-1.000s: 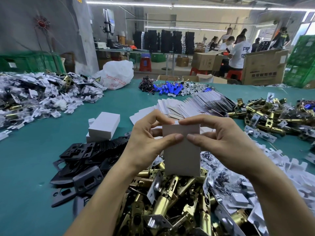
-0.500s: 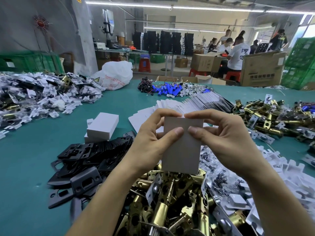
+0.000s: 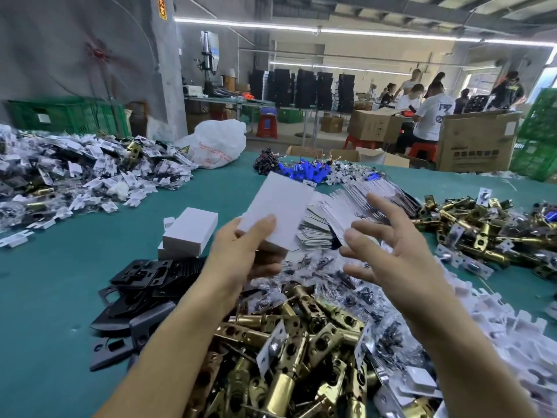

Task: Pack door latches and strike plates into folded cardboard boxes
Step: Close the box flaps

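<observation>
White cardboard box [image 3: 280, 206] is now sitting in the left hand [image 3: 247, 254] only, thumb pinching it above the worktop [image 3: 45, 297], right hand [image 3: 388, 251] having let go and spreading open, empty; I'm reading it as folded, heading for the stacked boxes [image 3: 190, 233].

A plain white box [image 3: 280, 206] is showing against the teal table [image 3: 45, 282]. Brass-gold latches [image 3: 301, 342] are gleaming near, matte black strike plates [image 3: 144, 279] are lying left, and bright blue parts [image 3: 304, 171] are showing far off.
</observation>
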Demonstrator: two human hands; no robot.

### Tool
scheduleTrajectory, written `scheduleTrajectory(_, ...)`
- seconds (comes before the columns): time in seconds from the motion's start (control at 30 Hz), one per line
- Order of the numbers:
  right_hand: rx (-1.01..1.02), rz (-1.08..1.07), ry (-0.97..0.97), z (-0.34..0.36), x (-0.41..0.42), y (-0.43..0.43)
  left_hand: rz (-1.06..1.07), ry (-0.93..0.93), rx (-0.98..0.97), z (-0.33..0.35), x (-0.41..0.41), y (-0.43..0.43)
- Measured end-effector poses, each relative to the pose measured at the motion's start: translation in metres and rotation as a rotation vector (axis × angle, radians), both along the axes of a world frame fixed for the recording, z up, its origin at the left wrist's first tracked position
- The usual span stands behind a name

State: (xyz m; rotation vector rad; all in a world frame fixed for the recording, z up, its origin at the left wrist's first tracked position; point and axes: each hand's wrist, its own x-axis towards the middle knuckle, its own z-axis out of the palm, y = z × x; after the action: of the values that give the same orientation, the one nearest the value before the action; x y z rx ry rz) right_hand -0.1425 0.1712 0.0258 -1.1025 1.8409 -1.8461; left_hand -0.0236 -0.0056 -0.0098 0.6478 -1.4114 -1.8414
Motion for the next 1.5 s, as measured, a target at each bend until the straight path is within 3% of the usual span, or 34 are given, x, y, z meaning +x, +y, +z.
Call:
scheduleTrajectory(0.1, 0.028, 0.026, 0.025, 0.0, -0.002, 0.001, 0.213, -0.042, 0.136, -0.005, 0.002, -0.042)
scheduleTrajectory(0.23, 0.096, 0.131, 0.074, -0.003, -0.002, -0.001, 0.413, -0.125, 0.158, -0.014, 0.009, -0.088)
scheduleTrajectory(0.5, 0.117, 0.148, 0.12, -0.007, -0.004, -0.001, 0.943, -0.025, 0.265, -0.028, 0.033, -0.129)
scheduleTrajectory(0.6, 0.13, 0.166, 0.132, -0.008, -0.003, -0.002, 1.065, -0.066, 0.244, -0.038, 0.049, -0.149)
scheduleTrajectory(0.83, 0.182, 0.229, 0.18, -0.009, 0.002, -0.006, 0.869, -0.464, 0.044, -0.069, 0.074, -0.181)
scheduleTrajectory(1.17, 0.227, 0.228, 0.228, -0.011, 0.008, -0.007, 0.767, -1.034, -0.29, -0.064, 0.065, -0.167)
scheduleTrajectory(1.3, 0.245, 0.235, 0.239, -0.01, 0.008, -0.007, 0.782, -1.16, -0.43, -0.062, 0.065, -0.165)
scheduleTrajectory(1.5, 0.228, 0.238, 0.232, -0.007, 0.006, -0.004, 0.776, -1.199, -0.607, -0.074, 0.053, -0.152)
